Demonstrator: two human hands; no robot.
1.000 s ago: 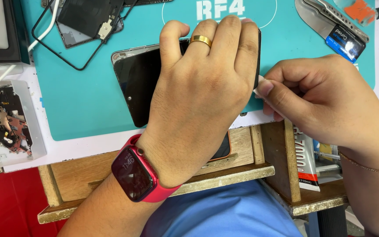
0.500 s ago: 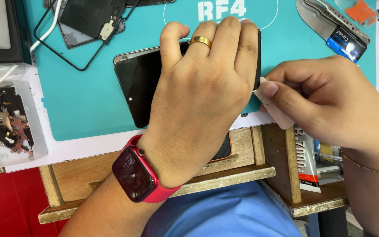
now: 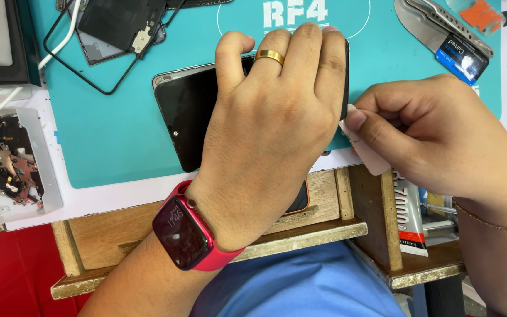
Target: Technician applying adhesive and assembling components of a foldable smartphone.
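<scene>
A black smartphone lies screen-up on a teal work mat. My left hand, with a gold ring and a red smartwatch on the wrist, presses flat on the phone and covers most of it. My right hand pinches a thin pale plastic card at the phone's right edge. The spot where card and phone meet is hidden by my fingers.
A loose black back cover and frame lie at the mat's top left. A clear tray of small parts stands at the left. Metal tweezers lie top right. A glue tube rests in the wooden stand below.
The phone and both hands sit slightly lower and farther right in view. My right hand's pinch on the card has shifted a little along the phone's right edge.
</scene>
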